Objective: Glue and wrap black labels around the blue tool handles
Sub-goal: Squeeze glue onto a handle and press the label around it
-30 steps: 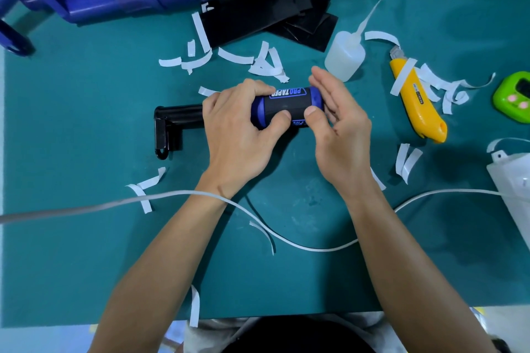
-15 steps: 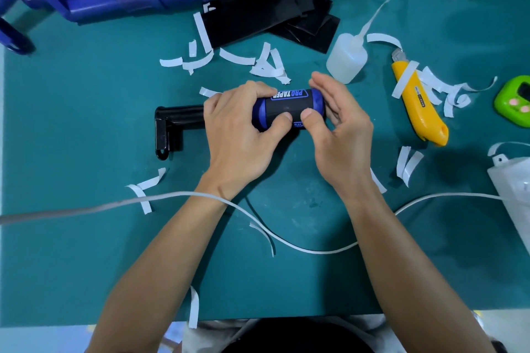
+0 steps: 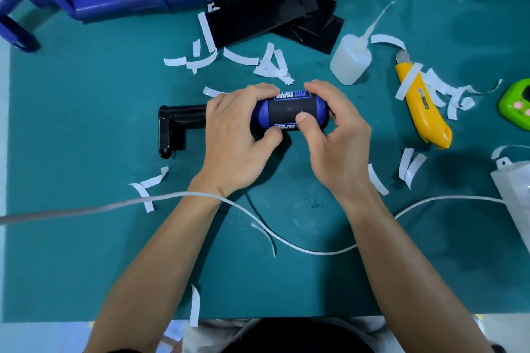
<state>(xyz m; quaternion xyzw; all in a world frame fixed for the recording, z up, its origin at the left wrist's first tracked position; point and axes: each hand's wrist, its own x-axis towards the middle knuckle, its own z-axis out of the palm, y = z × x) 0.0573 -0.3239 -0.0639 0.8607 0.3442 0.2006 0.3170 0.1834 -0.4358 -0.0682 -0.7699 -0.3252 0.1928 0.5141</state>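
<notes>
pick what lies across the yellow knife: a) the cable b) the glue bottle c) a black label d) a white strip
d: a white strip lies slantwise across the knife near its blade end.

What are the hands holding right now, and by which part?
Both hold the blue tool handle: the left hand grips its left end, the right hand its right end, thumb pressing the black label.
</notes>
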